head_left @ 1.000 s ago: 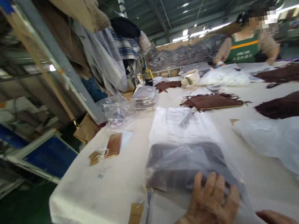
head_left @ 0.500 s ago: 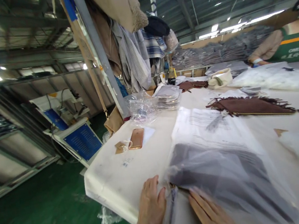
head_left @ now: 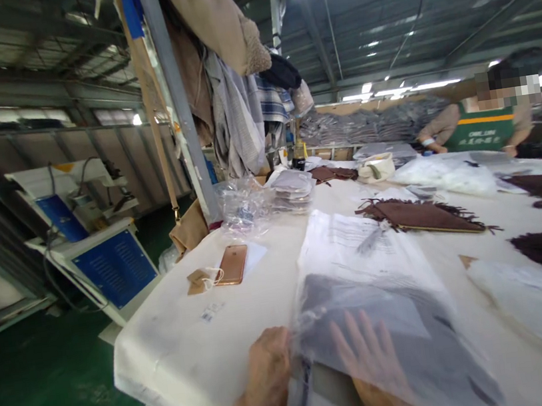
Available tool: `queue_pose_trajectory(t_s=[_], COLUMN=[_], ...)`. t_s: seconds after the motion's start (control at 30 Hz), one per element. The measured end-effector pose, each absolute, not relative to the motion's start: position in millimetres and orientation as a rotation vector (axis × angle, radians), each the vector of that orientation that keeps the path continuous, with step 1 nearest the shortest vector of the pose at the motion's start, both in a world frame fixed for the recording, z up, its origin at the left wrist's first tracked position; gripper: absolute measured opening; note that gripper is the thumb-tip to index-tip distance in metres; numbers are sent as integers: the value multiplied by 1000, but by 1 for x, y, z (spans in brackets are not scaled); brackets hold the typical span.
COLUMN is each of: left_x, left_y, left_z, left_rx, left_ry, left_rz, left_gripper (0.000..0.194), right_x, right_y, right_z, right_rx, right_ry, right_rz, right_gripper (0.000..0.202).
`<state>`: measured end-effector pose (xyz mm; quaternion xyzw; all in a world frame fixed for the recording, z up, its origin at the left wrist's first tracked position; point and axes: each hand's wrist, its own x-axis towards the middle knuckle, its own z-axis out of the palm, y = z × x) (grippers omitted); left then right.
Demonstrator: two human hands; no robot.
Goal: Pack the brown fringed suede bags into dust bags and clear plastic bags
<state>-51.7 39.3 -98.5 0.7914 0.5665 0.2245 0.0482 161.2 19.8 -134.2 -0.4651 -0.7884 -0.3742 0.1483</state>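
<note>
A grey fabric pouch (head_left: 341,384) with a zipper lies at the table's near edge, partly covered by a clear plastic bag (head_left: 398,316). My left hand (head_left: 272,363) is closed, fingers pinched at the bag's left edge. My right hand (head_left: 373,356) lies flat with its fingers spread over the grey material. It looks hazy, seemingly under the plastic film. Printed white sheets (head_left: 337,241) with a grey tassel (head_left: 371,239) on them extend beyond the bag.
A phone (head_left: 233,265) and a cardboard tag (head_left: 198,281) lie to the left. Brown fringed pouches (head_left: 418,214) and plastic bags (head_left: 536,293) are on the right. A post (head_left: 183,121) with hanging clothes rises behind. Across the table stands a person in a green apron (head_left: 480,130).
My right hand has moved from the pouch's edge forward onto the grey material, fingers now spread. My left hand has closed at the bag's edge. The view has turned right.
</note>
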Motion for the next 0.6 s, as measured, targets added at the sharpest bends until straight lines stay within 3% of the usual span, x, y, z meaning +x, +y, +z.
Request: queue_pose_trajectory(t_s=[0.3,0.47,0.6], left_x=[-57,-51,-45], left_y=[32,36,44], left_z=[-101,-82,-73], left_rx=[2630,2034,1714], left_ry=[1554,1698,1635], left_rz=[660,551,638], left_gripper=[23,25,29], right_x=[174,180,170], right_y=[50,58,33], right_z=[-138,-146,-136], right_rx=[-1440,-1424,-1236], right_ry=[-2192,-2167,-2280], right_rz=[-900,-905,-657], right_gripper=[44,45,47])
